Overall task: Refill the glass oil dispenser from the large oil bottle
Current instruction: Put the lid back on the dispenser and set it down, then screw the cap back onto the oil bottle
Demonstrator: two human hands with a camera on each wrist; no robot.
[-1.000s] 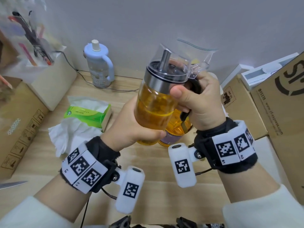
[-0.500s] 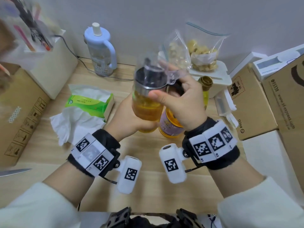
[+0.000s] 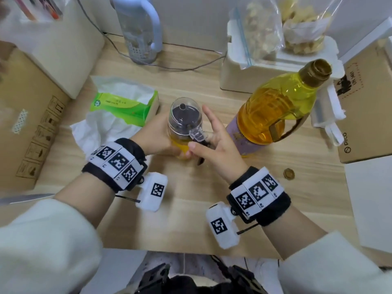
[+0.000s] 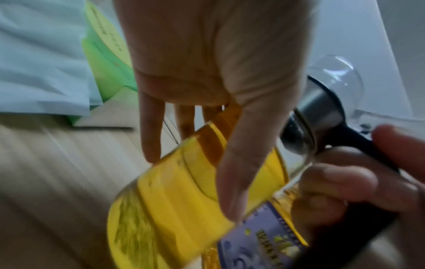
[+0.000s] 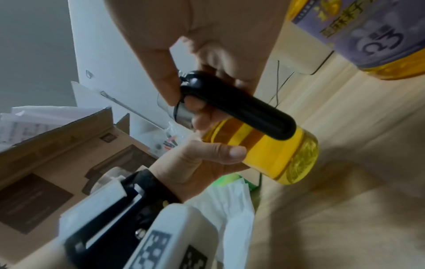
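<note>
The glass oil dispenser (image 3: 183, 117), about half full of amber oil under a clear domed lid, is low over the wooden table (image 3: 212, 219); whether its base touches the wood I cannot tell. My left hand (image 3: 159, 135) grips its glass body (image 4: 179, 191) from the left. My right hand (image 3: 214, 141) pinches the top of the black handle (image 5: 241, 111) between thumb and a curled finger, index finger pointing up. The large oil bottle (image 3: 273, 111), yellow with a purple label, stands just right of my right hand, untouched.
A small gold cap (image 3: 289, 174) lies right of my right wrist. A green tissue pack (image 3: 125, 105) and loose tissue (image 3: 101, 128) lie left of the dispenser. Cardboard boxes (image 3: 25, 124) (image 3: 364, 115) flank the table. A blue-handled jug (image 3: 140, 28), a cable and a foam box (image 3: 275, 66) stand behind.
Both hands have brought the dispenser down from chest height to just above the table. My right index finger has lifted off and straightened.
</note>
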